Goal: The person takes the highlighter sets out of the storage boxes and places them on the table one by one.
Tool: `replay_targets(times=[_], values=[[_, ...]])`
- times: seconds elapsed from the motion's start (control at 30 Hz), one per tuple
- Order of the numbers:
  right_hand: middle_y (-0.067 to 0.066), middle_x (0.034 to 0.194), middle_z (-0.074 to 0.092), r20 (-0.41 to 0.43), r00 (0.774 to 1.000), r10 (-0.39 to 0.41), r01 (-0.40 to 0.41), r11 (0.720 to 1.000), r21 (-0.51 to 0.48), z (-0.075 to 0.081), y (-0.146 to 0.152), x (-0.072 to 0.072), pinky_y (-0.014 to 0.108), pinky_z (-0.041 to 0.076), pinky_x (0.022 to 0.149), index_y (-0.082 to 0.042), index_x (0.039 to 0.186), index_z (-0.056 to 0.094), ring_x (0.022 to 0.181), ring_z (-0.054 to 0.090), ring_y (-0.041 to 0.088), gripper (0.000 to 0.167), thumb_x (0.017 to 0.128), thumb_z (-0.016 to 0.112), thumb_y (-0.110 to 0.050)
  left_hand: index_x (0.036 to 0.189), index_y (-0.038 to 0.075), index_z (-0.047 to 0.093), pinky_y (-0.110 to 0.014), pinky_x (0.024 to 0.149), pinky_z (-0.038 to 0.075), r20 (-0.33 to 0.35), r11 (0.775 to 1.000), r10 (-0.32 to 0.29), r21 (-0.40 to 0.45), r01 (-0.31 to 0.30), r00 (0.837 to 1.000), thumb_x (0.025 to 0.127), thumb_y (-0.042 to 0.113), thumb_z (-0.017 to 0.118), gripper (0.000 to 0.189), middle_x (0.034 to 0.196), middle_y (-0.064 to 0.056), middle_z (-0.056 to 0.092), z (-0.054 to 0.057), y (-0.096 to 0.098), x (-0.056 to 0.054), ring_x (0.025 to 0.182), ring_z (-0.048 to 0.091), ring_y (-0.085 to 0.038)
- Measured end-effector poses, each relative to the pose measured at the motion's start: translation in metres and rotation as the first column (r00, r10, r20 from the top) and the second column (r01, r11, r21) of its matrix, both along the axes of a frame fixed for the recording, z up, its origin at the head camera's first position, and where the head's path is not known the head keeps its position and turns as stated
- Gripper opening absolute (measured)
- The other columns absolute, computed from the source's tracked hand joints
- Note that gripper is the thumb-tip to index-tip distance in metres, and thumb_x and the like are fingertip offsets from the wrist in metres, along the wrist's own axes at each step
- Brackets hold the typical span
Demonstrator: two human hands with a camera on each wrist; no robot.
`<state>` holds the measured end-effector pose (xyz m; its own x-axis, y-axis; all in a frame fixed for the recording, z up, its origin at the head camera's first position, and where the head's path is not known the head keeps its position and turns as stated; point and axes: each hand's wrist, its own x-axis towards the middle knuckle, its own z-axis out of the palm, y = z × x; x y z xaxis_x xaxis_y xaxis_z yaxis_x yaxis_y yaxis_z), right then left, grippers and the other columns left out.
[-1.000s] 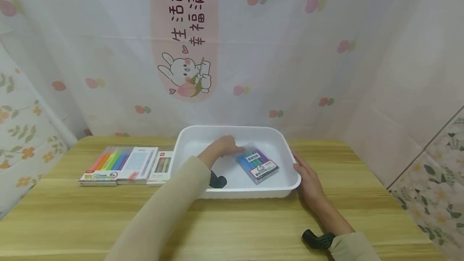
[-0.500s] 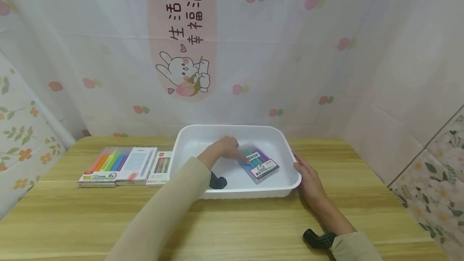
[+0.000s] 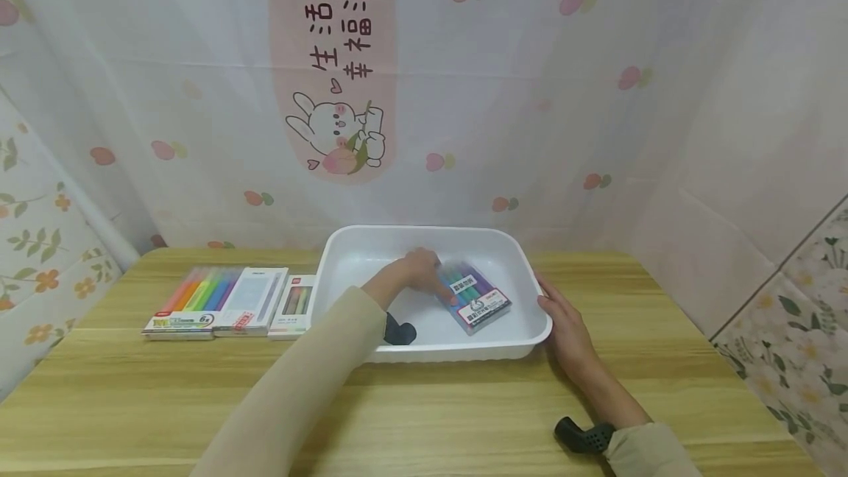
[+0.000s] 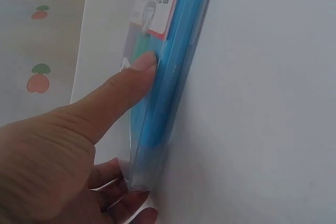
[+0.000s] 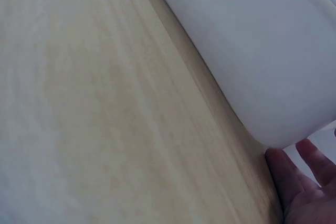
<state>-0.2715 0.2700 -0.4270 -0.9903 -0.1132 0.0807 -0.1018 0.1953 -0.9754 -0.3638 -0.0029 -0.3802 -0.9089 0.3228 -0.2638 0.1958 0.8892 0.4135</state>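
Note:
A white plastic tray (image 3: 371, 350) stands on the table. Inside it, a clear flat pack of coloured pens (image 3: 478, 303) lies at a slant toward the right. My left hand (image 3: 412, 271) reaches into the tray and holds the pack by its left end. In the left wrist view, the thumb of my left hand (image 4: 68, 135) presses on the pack's face beside a blue pen (image 4: 176, 61), while the other fingers curl behind its end. Against the tray's right side rests my right hand (image 3: 564, 326); the right wrist view catches its fingers (image 5: 315, 161) touching the outer corner.
Left of the tray lie a pack of rainbow-coloured pens (image 3: 199, 300), a pale white-and-blue pack (image 3: 252, 300) and a white box with a window (image 3: 296, 304), side by side. A patterned curtain (image 3: 464, 94) hangs behind the wooden table (image 3: 424, 418).
The left thumb has settled onto the pack's left edge, and the pack has barely shifted. My right hand has stayed at the tray's side. The view has shifted slightly.

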Motion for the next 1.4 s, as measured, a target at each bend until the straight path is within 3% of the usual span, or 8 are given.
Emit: replay_targets(times=[0.3, 0.57, 0.7, 0.8, 0.87, 1.07, 1.23, 1.4], values=[[0.009, 0.169, 0.023, -0.002, 1.000, 0.003, -0.003, 1.000, -0.015, -0.001, 0.000, -0.001, 0.005, 0.041, 0.099, -0.012, 0.160, 0.028, 0.153, 0.026, 0.034, 0.054, 0.110, 0.033, -0.032, 0.139, -0.004, 0.048, -0.039, 0.107, 0.050, 0.051, 0.999, -0.021, 0.026, 0.020, 0.998, 0.076, 0.050, 0.085, 0.091, 0.131, -0.016, 0.060, 0.004, 0.000, 0.000, 0.114, 0.058, -0.026], [0.010, 0.170, 0.022, -0.006, 1.000, 0.003, -0.003, 1.000, -0.012, -0.001, 0.001, 0.000, 0.005, 0.041, 0.099, -0.012, 0.160, 0.028, 0.153, 0.026, 0.034, 0.055, 0.110, 0.033, -0.032, 0.146, -0.001, 0.046, -0.045, 0.117, 0.042, 0.099, 0.989, 0.040, 0.135, -0.053, 0.994, 0.078, 0.042, 0.085, 0.090, 0.149, -0.018, 0.050, 0.007, -0.003, -0.002, 0.135, 0.050, -0.034], [0.010, 0.170, 0.021, -0.005, 1.000, 0.011, -0.011, 1.000, -0.024, -0.001, 0.001, -0.001, 0.006, 0.041, 0.100, -0.012, 0.161, 0.028, 0.153, 0.025, 0.035, 0.055, 0.110, 0.033, -0.033, 0.146, 0.001, 0.047, -0.043, 0.111, 0.048, 0.114, 0.978, 0.056, 0.195, -0.077, 0.992, 0.078, 0.039, 0.087, 0.087, 0.146, -0.017, 0.052, 0.006, -0.005, -0.005, 0.126, 0.055, -0.030], [0.010, 0.169, 0.022, -0.004, 1.000, 0.010, -0.010, 1.000, -0.027, -0.001, 0.001, -0.001, 0.006, 0.041, 0.100, -0.012, 0.160, 0.028, 0.152, 0.028, 0.032, 0.055, 0.110, 0.034, -0.033, 0.146, 0.003, 0.047, -0.039, 0.102, 0.053, 0.130, 0.962, 0.057, 0.258, -0.090, 0.990, 0.078, 0.033, 0.088, 0.084, 0.140, -0.015, 0.056, 0.006, -0.006, -0.006, 0.113, 0.059, -0.026], [0.010, 0.169, 0.024, -0.005, 1.000, 0.010, -0.010, 1.000, -0.023, -0.002, 0.002, -0.001, 0.006, 0.042, 0.100, -0.013, 0.160, 0.029, 0.150, 0.033, 0.023, 0.055, 0.110, 0.034, -0.034, 0.145, 0.005, 0.048, -0.037, 0.099, 0.055, 0.139, 0.952, 0.054, 0.291, -0.093, 0.989, 0.079, 0.030, 0.088, 0.082, 0.139, -0.013, 0.057, 0.008, -0.006, -0.007, 0.110, 0.060, -0.024], [0.012, 0.168, 0.025, -0.014, 1.000, 0.028, -0.029, 0.999, -0.042, -0.003, 0.002, -0.002, 0.008, 0.044, 0.099, -0.012, 0.160, 0.029, 0.127, 0.045, -0.011, 0.055, 0.110, 0.035, -0.033, 0.146, 0.010, 0.049, -0.040, 0.099, 0.057, 0.155, 0.922, 0.045, 0.373, -0.101, 0.987, 0.081, 0.023, 0.086, 0.075, 0.147, -0.013, 0.052, 0.014, -0.008, -0.007, 0.119, 0.060, -0.027], [0.012, 0.168, 0.025, -0.018, 0.999, 0.031, -0.032, 0.998, -0.054, -0.004, 0.003, -0.002, 0.008, 0.045, 0.099, -0.012, 0.160, 0.029, 0.125, 0.046, -0.013, 0.054, 0.110, 0.035, -0.033, 0.145, 0.013, 0.052, -0.039, 0.098, 0.057, 0.137, 0.896, 0.033, 0.436, -0.090, 0.990, 0.082, 0.016, 0.083, 0.070, 0.152, -0.015, 0.047, 0.017, -0.010, -0.007, 0.120, 0.060, -0.029], [0.012, 0.168, 0.025, -0.014, 0.999, 0.036, -0.037, 0.998, -0.055, -0.004, 0.003, -0.002, 0.008, 0.045, 0.098, -0.012, 0.160, 0.029, 0.126, 0.046, -0.011, 0.055, 0.110, 0.035, -0.033, 0.144, 0.013, 0.053, -0.035, 0.091, 0.060, 0.185, 0.832, 0.044, 0.538, -0.138, 0.982, 0.082, 0.006, 0.081, 0.068, 0.153, -0.021, 0.043, 0.016, -0.012, -0.007, 0.114, 0.061, -0.027]])
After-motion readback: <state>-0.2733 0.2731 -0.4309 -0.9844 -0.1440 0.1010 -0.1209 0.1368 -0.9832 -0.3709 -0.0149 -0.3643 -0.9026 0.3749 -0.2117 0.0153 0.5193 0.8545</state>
